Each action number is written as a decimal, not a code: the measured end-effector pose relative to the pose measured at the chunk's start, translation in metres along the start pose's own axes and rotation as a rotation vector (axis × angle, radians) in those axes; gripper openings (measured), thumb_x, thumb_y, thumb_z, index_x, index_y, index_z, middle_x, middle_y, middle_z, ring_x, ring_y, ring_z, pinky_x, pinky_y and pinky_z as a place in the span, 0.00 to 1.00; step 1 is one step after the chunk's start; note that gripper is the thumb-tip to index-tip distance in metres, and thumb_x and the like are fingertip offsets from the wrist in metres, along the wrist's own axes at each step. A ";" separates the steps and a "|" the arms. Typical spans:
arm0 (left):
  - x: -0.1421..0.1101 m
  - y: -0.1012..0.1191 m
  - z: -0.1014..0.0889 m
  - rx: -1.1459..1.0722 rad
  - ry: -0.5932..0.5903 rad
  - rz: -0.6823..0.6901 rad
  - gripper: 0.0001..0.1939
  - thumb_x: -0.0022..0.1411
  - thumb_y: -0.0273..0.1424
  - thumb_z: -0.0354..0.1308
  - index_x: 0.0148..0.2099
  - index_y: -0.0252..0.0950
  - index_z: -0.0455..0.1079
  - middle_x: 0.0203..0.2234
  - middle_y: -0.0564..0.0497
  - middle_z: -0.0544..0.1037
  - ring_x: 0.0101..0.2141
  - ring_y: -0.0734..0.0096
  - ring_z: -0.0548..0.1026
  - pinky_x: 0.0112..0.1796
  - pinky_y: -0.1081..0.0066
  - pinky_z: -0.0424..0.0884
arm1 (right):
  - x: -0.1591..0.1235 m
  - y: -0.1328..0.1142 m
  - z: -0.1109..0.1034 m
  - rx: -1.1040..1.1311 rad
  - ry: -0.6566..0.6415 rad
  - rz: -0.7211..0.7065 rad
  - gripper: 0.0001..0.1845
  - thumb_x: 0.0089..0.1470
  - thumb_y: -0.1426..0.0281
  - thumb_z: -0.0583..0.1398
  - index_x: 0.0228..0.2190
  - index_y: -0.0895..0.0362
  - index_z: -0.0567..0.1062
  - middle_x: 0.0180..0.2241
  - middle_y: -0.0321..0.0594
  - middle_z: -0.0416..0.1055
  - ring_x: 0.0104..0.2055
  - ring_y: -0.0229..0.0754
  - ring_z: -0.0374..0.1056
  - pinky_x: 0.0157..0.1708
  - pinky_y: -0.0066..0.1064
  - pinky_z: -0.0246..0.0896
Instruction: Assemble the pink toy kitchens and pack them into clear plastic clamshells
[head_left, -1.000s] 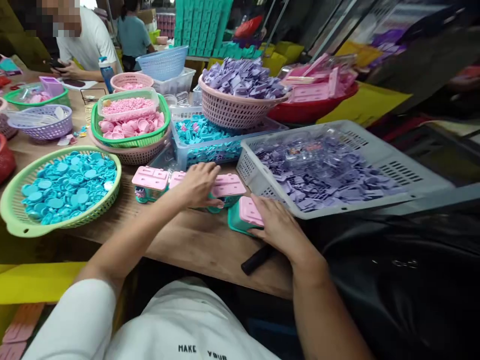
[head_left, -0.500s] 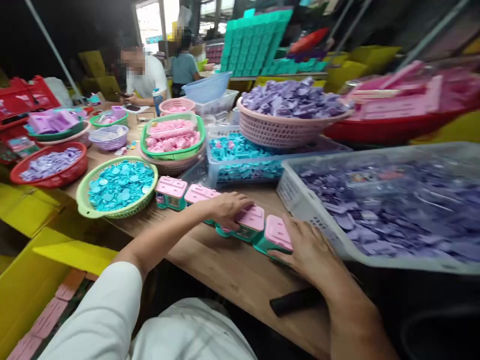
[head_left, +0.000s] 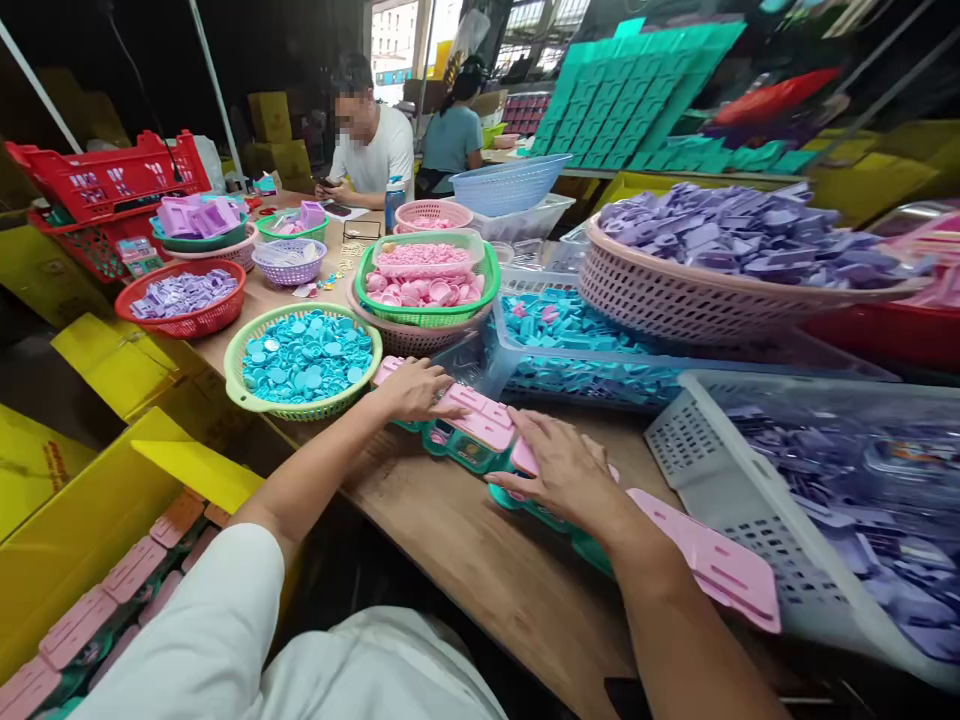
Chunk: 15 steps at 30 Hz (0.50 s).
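A row of small toy boxes with teal bodies and pink lids [head_left: 480,425] lies along the wooden table's [head_left: 480,560] near edge. My left hand [head_left: 412,388] rests fingers-down on the left end of the row, covering a lid. My right hand [head_left: 562,470] presses flat on the lids further right, fingers spread. One more pink lid [head_left: 712,560] sticks out to the right behind my right forearm. Neither hand lifts anything.
A green basket of teal discs [head_left: 304,358], a green basket of pink parts [head_left: 427,285], a clear tray of teal parts [head_left: 577,340], a pink basket and a white crate [head_left: 750,490] of purple parts crowd the table. Yellow bins of finished boxes [head_left: 97,600] stand at left. Two people sit far back.
The view has swung left and closer. Both hands have slid the row of boxes leftward along the table edge, and the right hand now lies flat on top of the lids.
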<state>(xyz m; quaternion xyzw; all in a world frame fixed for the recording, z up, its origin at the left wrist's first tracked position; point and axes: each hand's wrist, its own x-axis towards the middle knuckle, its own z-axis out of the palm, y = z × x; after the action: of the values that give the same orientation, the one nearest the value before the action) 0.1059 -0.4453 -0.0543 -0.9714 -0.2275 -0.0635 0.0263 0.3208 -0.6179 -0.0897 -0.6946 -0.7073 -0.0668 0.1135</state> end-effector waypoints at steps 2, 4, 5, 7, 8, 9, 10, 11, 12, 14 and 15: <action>-0.003 0.012 0.002 0.039 0.027 -0.054 0.32 0.69 0.55 0.46 0.51 0.33 0.74 0.44 0.40 0.77 0.45 0.53 0.72 0.44 0.59 0.61 | 0.007 -0.001 0.006 0.023 -0.023 -0.048 0.43 0.55 0.49 0.60 0.65 0.56 0.60 0.59 0.52 0.68 0.57 0.59 0.66 0.49 0.49 0.67; -0.005 0.019 0.004 0.048 0.060 -0.094 0.34 0.69 0.56 0.44 0.54 0.32 0.73 0.45 0.40 0.77 0.45 0.52 0.71 0.44 0.59 0.60 | 0.007 0.002 0.009 0.023 -0.016 -0.081 0.42 0.55 0.49 0.59 0.65 0.57 0.60 0.58 0.52 0.69 0.55 0.58 0.68 0.46 0.47 0.69; -0.005 0.021 0.004 0.035 0.072 -0.110 0.35 0.69 0.56 0.44 0.58 0.32 0.71 0.46 0.40 0.77 0.46 0.52 0.71 0.44 0.59 0.60 | 0.006 0.003 0.010 0.016 -0.011 -0.095 0.42 0.56 0.49 0.59 0.65 0.57 0.60 0.57 0.52 0.70 0.54 0.59 0.68 0.46 0.47 0.69; -0.003 0.020 0.005 -0.012 0.069 -0.126 0.36 0.68 0.56 0.45 0.65 0.35 0.64 0.47 0.42 0.77 0.46 0.53 0.72 0.44 0.60 0.60 | 0.004 0.005 0.011 -0.001 -0.002 -0.111 0.42 0.56 0.48 0.57 0.65 0.57 0.60 0.57 0.52 0.70 0.53 0.59 0.69 0.44 0.48 0.70; -0.002 0.018 0.005 -0.038 0.058 -0.125 0.36 0.68 0.56 0.45 0.67 0.38 0.62 0.47 0.43 0.78 0.46 0.54 0.72 0.44 0.60 0.60 | 0.004 0.005 0.012 -0.011 0.006 -0.110 0.43 0.57 0.47 0.57 0.65 0.58 0.59 0.57 0.53 0.70 0.53 0.60 0.69 0.44 0.49 0.70; 0.000 0.017 0.005 -0.059 0.044 -0.119 0.35 0.68 0.56 0.45 0.67 0.40 0.63 0.47 0.44 0.78 0.46 0.55 0.72 0.44 0.61 0.60 | 0.004 0.005 0.012 -0.022 0.017 -0.105 0.43 0.57 0.47 0.56 0.65 0.58 0.59 0.57 0.54 0.70 0.53 0.60 0.69 0.44 0.50 0.70; 0.001 0.016 0.004 -0.075 0.031 -0.112 0.33 0.68 0.56 0.45 0.65 0.41 0.66 0.47 0.44 0.78 0.46 0.55 0.72 0.44 0.61 0.60 | 0.004 0.004 0.013 -0.030 0.028 -0.099 0.44 0.58 0.46 0.55 0.66 0.59 0.58 0.57 0.54 0.70 0.53 0.61 0.69 0.44 0.50 0.70; 0.003 0.016 0.003 -0.089 0.019 -0.106 0.32 0.68 0.56 0.45 0.62 0.41 0.69 0.46 0.44 0.78 0.46 0.54 0.73 0.43 0.60 0.60 | 0.004 0.003 0.013 -0.033 0.037 -0.099 0.44 0.58 0.46 0.54 0.66 0.59 0.57 0.57 0.55 0.70 0.54 0.61 0.69 0.44 0.51 0.70; 0.004 0.017 0.003 -0.102 0.007 -0.105 0.31 0.68 0.56 0.46 0.58 0.39 0.72 0.45 0.43 0.79 0.46 0.53 0.73 0.43 0.59 0.60 | 0.003 0.003 0.014 -0.032 0.045 -0.104 0.43 0.59 0.46 0.53 0.66 0.58 0.57 0.57 0.55 0.70 0.53 0.62 0.70 0.44 0.51 0.70; 0.006 0.021 0.001 -0.130 -0.024 -0.119 0.32 0.67 0.57 0.46 0.52 0.36 0.75 0.42 0.42 0.80 0.45 0.52 0.74 0.43 0.58 0.61 | 0.002 0.004 0.015 -0.017 0.059 -0.130 0.43 0.60 0.47 0.51 0.68 0.55 0.53 0.55 0.54 0.72 0.51 0.62 0.72 0.42 0.51 0.71; 0.006 0.023 0.000 -0.145 -0.044 -0.130 0.33 0.66 0.58 0.47 0.50 0.34 0.76 0.41 0.42 0.80 0.44 0.51 0.74 0.43 0.58 0.62 | 0.002 0.006 0.017 -0.005 0.065 -0.146 0.43 0.60 0.47 0.52 0.69 0.52 0.50 0.53 0.52 0.73 0.49 0.62 0.73 0.40 0.51 0.72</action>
<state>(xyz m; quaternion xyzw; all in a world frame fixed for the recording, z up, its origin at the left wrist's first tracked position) 0.1219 -0.4630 -0.0541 -0.9550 -0.2856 -0.0603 -0.0533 0.3254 -0.6118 -0.1059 -0.6390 -0.7518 -0.0992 0.1294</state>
